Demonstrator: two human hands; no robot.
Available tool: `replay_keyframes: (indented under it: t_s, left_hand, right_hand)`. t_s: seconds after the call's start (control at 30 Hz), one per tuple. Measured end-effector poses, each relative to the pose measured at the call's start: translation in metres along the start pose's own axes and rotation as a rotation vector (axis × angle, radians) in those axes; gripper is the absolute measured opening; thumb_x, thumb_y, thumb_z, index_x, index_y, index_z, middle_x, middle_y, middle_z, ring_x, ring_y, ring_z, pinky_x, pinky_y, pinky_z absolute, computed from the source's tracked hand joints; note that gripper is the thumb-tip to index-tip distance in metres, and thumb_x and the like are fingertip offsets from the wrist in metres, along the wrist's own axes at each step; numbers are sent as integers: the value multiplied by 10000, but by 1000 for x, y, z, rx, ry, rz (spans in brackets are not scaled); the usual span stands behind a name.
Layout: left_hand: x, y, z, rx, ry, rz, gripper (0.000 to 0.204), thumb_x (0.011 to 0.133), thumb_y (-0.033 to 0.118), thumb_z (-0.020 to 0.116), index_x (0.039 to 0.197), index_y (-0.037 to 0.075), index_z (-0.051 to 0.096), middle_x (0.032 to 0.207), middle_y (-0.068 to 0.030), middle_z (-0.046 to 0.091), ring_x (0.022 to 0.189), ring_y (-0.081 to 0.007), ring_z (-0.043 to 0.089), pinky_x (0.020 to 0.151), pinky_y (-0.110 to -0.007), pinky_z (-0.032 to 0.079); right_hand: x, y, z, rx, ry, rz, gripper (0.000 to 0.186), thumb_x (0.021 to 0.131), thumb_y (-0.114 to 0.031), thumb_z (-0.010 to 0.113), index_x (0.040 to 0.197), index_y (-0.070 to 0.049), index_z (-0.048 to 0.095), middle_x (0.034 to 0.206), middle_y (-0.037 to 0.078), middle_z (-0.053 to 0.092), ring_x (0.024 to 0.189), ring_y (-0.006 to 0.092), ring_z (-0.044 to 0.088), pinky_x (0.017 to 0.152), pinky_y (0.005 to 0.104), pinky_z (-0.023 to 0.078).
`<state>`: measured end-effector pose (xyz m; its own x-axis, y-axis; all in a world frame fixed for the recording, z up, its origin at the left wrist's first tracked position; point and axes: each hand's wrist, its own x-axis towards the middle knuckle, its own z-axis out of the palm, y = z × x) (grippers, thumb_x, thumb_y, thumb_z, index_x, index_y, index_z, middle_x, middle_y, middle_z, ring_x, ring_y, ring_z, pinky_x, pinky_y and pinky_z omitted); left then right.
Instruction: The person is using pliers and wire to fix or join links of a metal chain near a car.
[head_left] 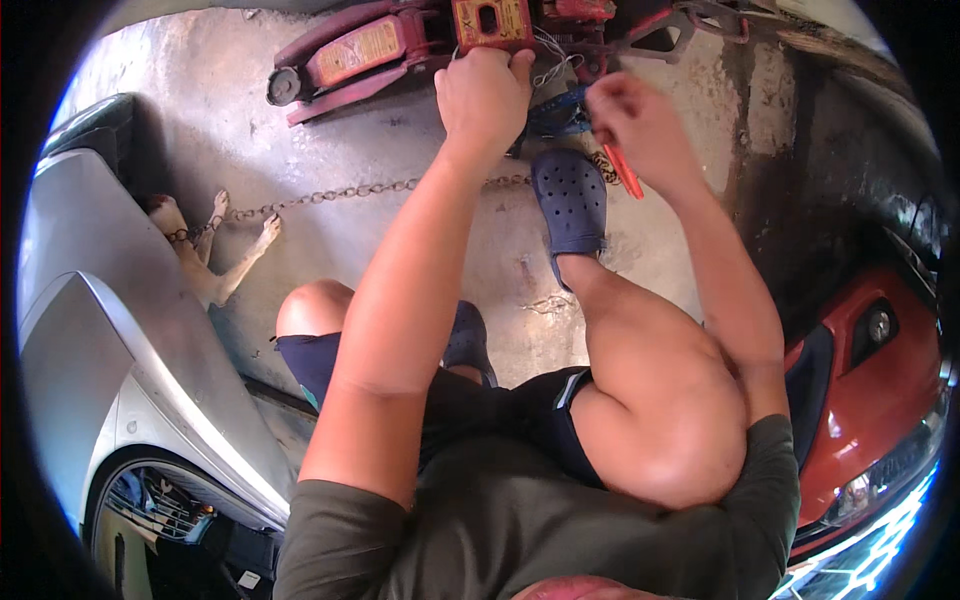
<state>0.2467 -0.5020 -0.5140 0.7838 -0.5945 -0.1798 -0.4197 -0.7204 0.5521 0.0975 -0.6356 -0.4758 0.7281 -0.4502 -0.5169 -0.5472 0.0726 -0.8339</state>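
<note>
Left hand point(485, 95) clamps down on the red jack point(400, 45) at twelve o'clock on the floor, right hand point(630, 125) pinches an orange tool point(623, 170) just beside it at one o'clock, apparently working on the jack's wiring, needing steady aim.

Left hand point(484, 92) on orange box point(491, 22)
</note>
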Motion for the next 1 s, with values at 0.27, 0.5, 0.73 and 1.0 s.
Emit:
replay_keyframes:
  t_s: [0.27, 0.5, 0.73, 1.0]
  left_hand:
    - [24, -13, 0, 49, -157, -53, 460, 920, 430, 694, 730, 16, 755, 758, -226, 712, 755, -423, 709, 725, -502, 563]
    - [4, -15, -11, -349, -100, 4, 350, 937, 246, 767, 1105, -5, 589, 650, -96, 647, 581, -182, 648, 520, -335, 485]
    - [-18, -15, -27, -469, -241, 149, 239, 962, 221, 754, 1099, 35, 693, 815, -50, 677, 729, -129, 632, 659, -303, 513]
    - [-33, -30, -30, -176, -279, 352, 255, 921, 252, 769, 1094, 65, 759, 940, -118, 670, 767, -298, 673, 695, -383, 544]
  right_hand:
    - [48, 61, 70, 770, -298, -51, 500, 987, -91, 645, 1474, -117, 537, 1315, 28, 650, 1135, 136, 646, 867, 295, 537]
    - [45, 64, 72, 814, -238, -53, 520, 973, -30, 615, 1477, -144, 553, 1235, 8, 676, 1080, 112, 647, 871, 300, 535]
    - [57, 89, 69, 309, -84, -327, 280, 1015, -95, 578, 1284, -72, 650, 1047, 50, 731, 906, 156, 692, 815, 341, 550]
    - [15, 89, 46, 143, -9, -194, 269, 1057, -245, 513, 986, -26, 653, 870, 88, 719, 828, 190, 684, 772, 340, 525]
